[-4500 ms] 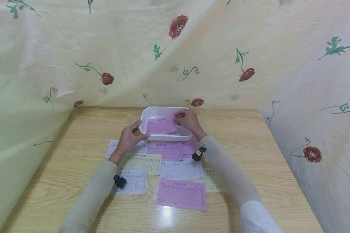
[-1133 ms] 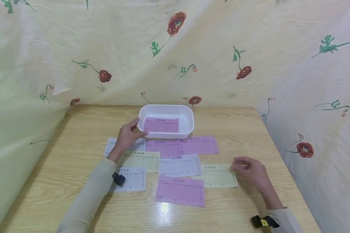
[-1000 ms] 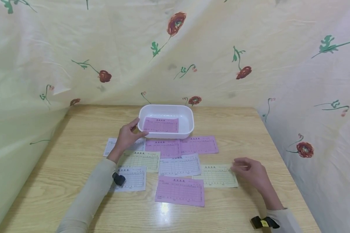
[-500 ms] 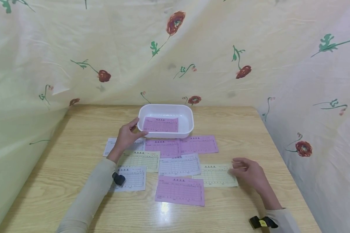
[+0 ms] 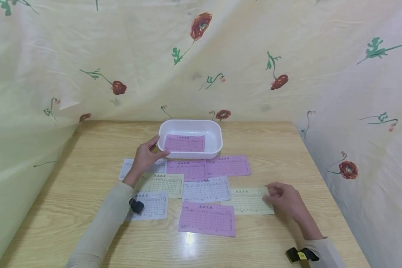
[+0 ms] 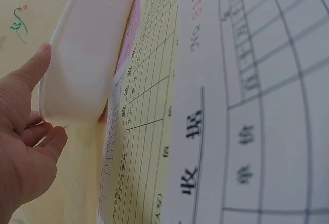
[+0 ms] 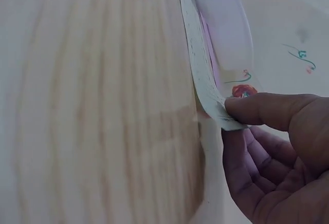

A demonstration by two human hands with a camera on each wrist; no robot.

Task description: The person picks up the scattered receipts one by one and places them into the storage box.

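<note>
I read the work in hand as gathering the slips off the desk (image 5: pixel 278 149) into the white tray (image 5: pixel 217 138), and it looks barely begun. One pink slip (image 5: pixel 184 143) lies flat on the tray's floor. Seven more slips are spread out on the desk in front of the tray, some overlapping at their edges.

My right hand (image 5: pixel 284 199) is at the right end of the yellow slip (image 5: pixel 248 201), which lies near the desk's front right, just beside the nearest pink slip (image 5: pixel 207 219). In the right wrist view the thumb and fingers (image 7: pixel 267 112) pinch that slip's corner and the edge curls up off the wood, so I judge the pick-up is just starting; most of the sheet is down on the desk.

My left hand (image 5: pixel 146 156) is at the tray's left end, thumb along the near wall and fingers (image 6: pixel 31 70) by the rim, curled loosely round the corner. I take it as steadying the tray.

Left to move, as I see it: two pink slips side by side just before the tray, a second yellow one (image 5: pixel 160 185), three white ones, and the pink one closest to me. Nothing sits on the slips.
</note>
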